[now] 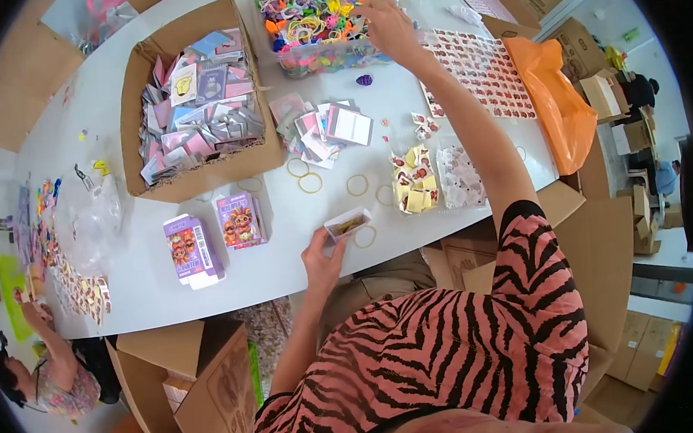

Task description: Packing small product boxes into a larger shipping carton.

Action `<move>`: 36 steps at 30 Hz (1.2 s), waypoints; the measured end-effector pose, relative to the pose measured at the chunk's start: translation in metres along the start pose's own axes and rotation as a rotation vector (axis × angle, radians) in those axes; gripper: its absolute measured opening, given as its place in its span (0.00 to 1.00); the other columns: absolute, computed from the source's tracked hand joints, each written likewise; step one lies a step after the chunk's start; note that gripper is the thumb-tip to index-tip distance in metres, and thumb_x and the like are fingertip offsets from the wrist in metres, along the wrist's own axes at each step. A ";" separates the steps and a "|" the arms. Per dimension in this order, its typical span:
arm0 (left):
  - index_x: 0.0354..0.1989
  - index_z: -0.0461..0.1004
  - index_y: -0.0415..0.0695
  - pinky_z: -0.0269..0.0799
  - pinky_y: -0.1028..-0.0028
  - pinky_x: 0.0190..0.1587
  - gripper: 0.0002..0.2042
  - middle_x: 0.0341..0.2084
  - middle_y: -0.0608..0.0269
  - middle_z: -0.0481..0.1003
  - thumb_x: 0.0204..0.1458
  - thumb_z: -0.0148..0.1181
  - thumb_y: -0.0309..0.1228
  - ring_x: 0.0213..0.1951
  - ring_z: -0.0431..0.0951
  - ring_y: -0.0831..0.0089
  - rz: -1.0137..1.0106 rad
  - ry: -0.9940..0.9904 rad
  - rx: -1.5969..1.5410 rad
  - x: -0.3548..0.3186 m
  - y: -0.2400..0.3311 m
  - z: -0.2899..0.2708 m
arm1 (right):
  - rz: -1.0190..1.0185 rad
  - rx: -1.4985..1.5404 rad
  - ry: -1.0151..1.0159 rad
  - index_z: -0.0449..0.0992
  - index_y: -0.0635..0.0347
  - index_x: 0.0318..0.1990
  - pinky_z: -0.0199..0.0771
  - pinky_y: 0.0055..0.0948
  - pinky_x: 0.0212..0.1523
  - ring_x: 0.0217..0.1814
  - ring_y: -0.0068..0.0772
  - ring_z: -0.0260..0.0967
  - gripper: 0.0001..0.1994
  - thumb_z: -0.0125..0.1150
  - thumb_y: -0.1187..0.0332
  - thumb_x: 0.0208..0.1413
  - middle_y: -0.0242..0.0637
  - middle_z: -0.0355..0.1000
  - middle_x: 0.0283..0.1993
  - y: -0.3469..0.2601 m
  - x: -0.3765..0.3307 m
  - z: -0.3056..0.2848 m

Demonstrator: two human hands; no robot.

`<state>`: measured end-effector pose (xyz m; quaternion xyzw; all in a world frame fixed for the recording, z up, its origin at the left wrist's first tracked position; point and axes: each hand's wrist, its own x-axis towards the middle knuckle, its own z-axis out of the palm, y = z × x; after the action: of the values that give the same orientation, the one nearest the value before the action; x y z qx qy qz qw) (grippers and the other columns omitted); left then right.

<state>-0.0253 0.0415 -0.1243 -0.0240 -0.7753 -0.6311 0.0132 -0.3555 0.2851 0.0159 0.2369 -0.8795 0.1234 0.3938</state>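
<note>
The person's pink-and-black striped shirt (418, 347) is nearest, below the near edge of the white table (141, 289). Open cardboard cartons stand beside it under that edge, one to the left (214, 391) and one to the right (603, 264).

On the table, a large cardboard box (209, 176) full of sleeved cards stands toward the far left. At the far edge, a clear bin (305, 62) is heaped with colourful trinkets. Loose cards (349, 127), a purple trinket (364, 80) and several rubber bands (310, 183) lie between the bin and the near edge. Two purple printed boxes, one (193, 248) slightly nearer the edge than the other (240, 220), lie to the left. To the right are a packet of yellow pieces (416, 182) and a packet of white pieces (462, 179), then a sticker sheet (480, 73) and an orange bag (554, 101) at the right edge. A co-worker (54, 373) is by the left end.

The small white box (348, 223) is close to the middle of the near edge, with a rubber band just beside it. Its opening faces up toward the camera, showing something brownish inside; the opening's long axis runs roughly along the near edge, rising to the right. The left hand (323, 258) grips its left end between thumb and fingers. The right hand (386, 27) reaches over the bin, fingers bent down at the trinkets; whether it pinches one cannot be told. Its forearm crosses above the sticker sheet's left side.
</note>
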 end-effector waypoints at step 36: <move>0.42 0.71 0.36 0.74 0.74 0.38 0.15 0.31 0.55 0.77 0.45 0.64 0.21 0.33 0.79 0.70 0.088 0.084 -0.093 0.006 -0.003 0.008 | 0.244 0.282 -0.143 0.71 0.66 0.29 0.65 0.37 0.27 0.25 0.34 0.65 0.11 0.56 0.65 0.51 0.45 0.66 0.21 0.063 0.039 0.034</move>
<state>-0.0312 0.0486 -0.1284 -0.0319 -0.7422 -0.6655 0.0723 -0.4322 0.3127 0.0204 0.1896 -0.9014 0.2751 0.2754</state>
